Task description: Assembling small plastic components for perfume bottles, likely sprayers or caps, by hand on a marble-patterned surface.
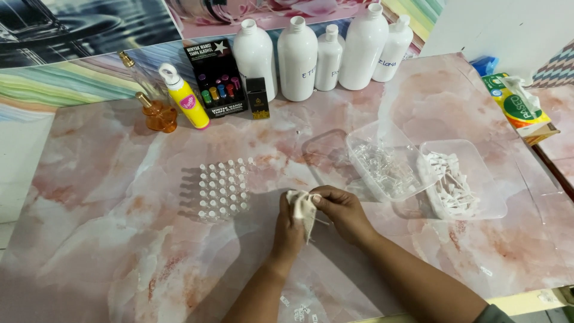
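Pink-and-cream marble-patterned tabletop filling most of the view, with striped and printed backdrop sheets propped along the far edge. Lined up at the far side, five white plastic bottles with white screw caps, upright and close together. Right of centre, two clear plastic tubs side by side, touching or nearly so: the clear tub of small transparent pieces tilted a little, the clear tub of small white caps just to its right. Lying flat just left of the first tub, a clear plastic lid. Far right, a green-and-yellow tissue pack with a sheet pulled up. Far left of the bottles, a black printed carton showing coloured vials, a small black box in front of it, a yellow squeeze bottle with white cap leaning beside it, and an amber glass bottle with gold top further left.

Left of centre, standing in neat rows, a block of tiny clear vials with white tops, near the hands but apart from them.

Near centre, a small white cloth held up off the table between both hands. Left hand closed around the cloth from below; right hand pinching its upper edge with thumb and fingertips. Appears to be a wiping or wrapping step, with something slim and clear poking out under the cloth, too small to identify. Calls for a light, steady pinch, judging by how tiny the pieces are.
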